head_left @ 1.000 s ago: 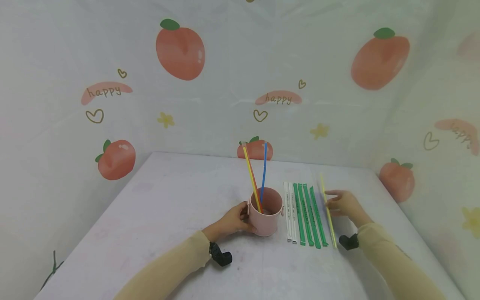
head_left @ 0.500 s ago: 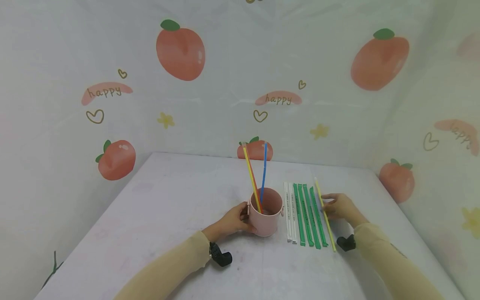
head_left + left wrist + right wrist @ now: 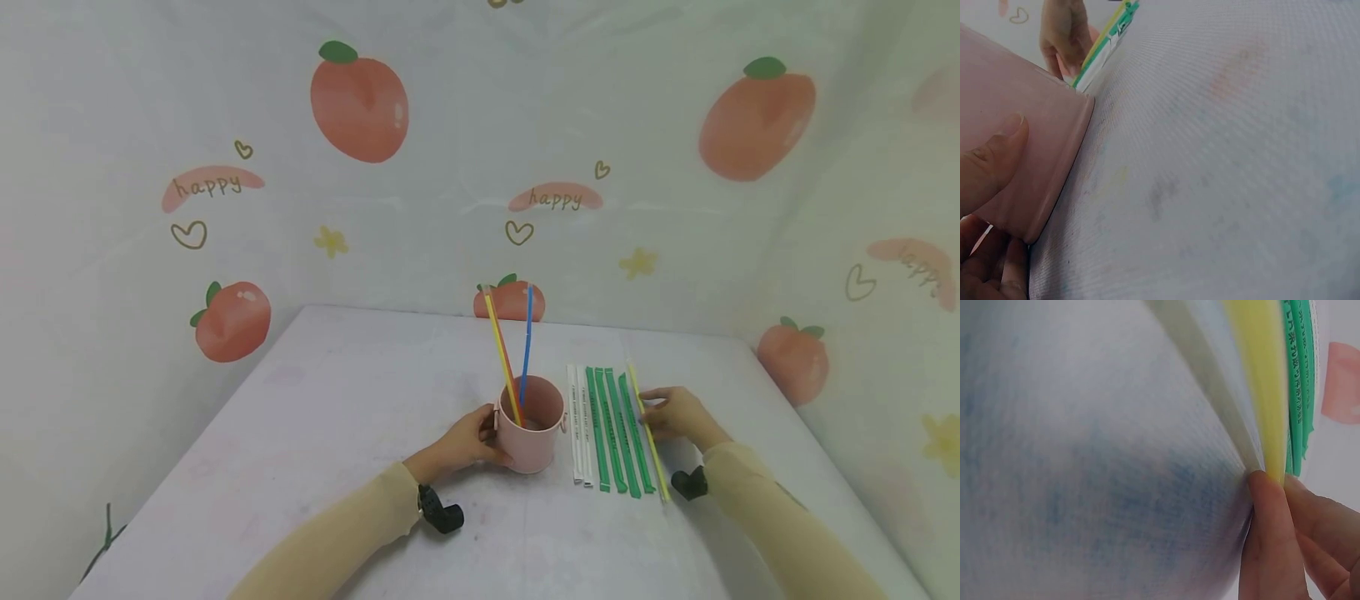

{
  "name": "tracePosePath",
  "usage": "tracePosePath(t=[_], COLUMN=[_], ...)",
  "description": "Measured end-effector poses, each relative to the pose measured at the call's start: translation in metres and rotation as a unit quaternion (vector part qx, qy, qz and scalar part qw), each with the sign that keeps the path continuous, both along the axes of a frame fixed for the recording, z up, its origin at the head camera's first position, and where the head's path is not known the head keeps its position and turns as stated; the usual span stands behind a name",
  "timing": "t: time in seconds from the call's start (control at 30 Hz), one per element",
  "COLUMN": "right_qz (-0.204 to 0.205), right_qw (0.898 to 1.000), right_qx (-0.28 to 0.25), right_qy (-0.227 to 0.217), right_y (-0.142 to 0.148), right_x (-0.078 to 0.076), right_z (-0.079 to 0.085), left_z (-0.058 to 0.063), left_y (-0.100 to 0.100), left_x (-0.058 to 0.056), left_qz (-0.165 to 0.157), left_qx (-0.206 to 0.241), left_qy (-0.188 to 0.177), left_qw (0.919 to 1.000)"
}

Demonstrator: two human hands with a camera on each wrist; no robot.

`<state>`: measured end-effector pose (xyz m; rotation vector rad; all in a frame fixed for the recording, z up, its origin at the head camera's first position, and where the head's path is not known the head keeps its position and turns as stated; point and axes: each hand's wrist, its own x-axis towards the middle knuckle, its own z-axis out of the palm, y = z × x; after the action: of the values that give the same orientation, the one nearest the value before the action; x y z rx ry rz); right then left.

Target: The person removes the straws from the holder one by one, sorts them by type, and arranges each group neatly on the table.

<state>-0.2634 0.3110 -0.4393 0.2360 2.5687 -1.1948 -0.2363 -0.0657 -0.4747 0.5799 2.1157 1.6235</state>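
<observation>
Left hand (image 3: 461, 437) holds the cup (image 3: 528, 450), thumb (image 3: 997, 159) pressed on the near wall, fingers curled round the side; cup upright on the table (image 3: 375, 400), just right of that hand. In it, leaning: cup's yellow straw (image 3: 503, 358), red straw (image 3: 507, 350), blue straw (image 3: 527, 346), all rising well above the rim.

Right hand (image 3: 678, 415) narrow, pinching the loose yellow straw (image 3: 655, 457) around mid-length; right wrist view has fingertips on both sides of it. Straw lies just left of the right hand; its far end looks like clear wrapper, too faint to be sure. Immediately left of it: four green straws (image 3: 611, 433), then two white straws (image 3: 576, 450), the row sitting between right hand and cup.

Risks, my judgement: loose straw is thin and probably slick, so a weak pinch could let it roll or slip. Green straws are close enough that a sideways drag could skew the row or bring one along. Cup is likely light with tall straws leaning away from the person; an uneven pull by the left hand, or a bump on a straw, could tip it.
</observation>
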Motion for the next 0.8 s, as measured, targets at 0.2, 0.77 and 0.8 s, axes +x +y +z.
tracePosePath(t=[0.2,0.77,0.8], right_qz=[-0.007,-0.014,-0.018], right_qw=[1.0,0.999,0.999], right_qx=[-0.023,-0.035,-0.034], right_qy=[-0.009,-0.028,-0.03], right_y=[0.0007,0.0003,0.0005], right_x=[0.0008,0.0016,0.0011], right_z=[0.0012,0.0005,-0.0001], left_z=[-0.001,0.0,-0.0003], left_y=[-0.0004,0.0,0.0], left_x=[-0.001,-0.0003,-0.0004], left_qz=[0.0,0.005,0.006], left_qx=[0.0,-0.01,-0.01], left_qy=[0.008,0.0,-0.001], left_qw=[1.0,0.9999,0.9999])
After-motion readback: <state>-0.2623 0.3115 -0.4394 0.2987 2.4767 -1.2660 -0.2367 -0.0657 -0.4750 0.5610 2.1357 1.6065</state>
